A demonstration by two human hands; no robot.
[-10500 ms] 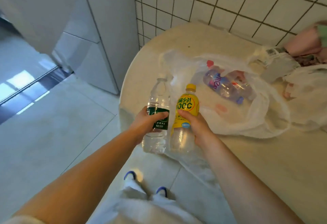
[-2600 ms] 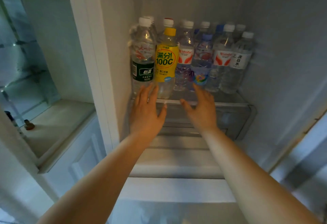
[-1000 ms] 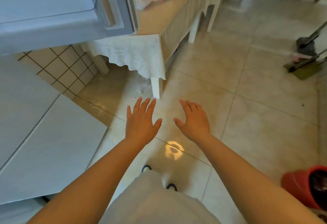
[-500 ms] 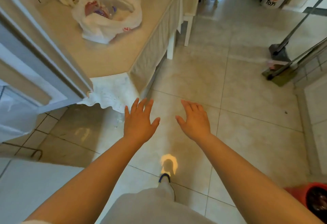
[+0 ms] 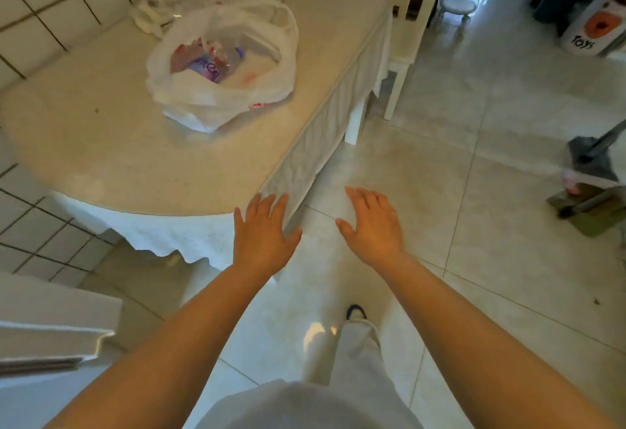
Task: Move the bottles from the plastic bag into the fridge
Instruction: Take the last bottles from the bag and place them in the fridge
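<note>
Both hands empty, fingers spread: left hand (image 5: 262,233) over the counter (image 5: 111,157) edge, right hand (image 5: 374,223) above bare floor (image 5: 474,259); plastic bag (image 5: 223,89) sits mid-counter.

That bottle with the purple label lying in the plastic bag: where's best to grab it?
Probably around its middle, from above through the bag's open mouth. The bottle seems to lie on its side in the plastic bag, label up, and both hands are empty.
</note>
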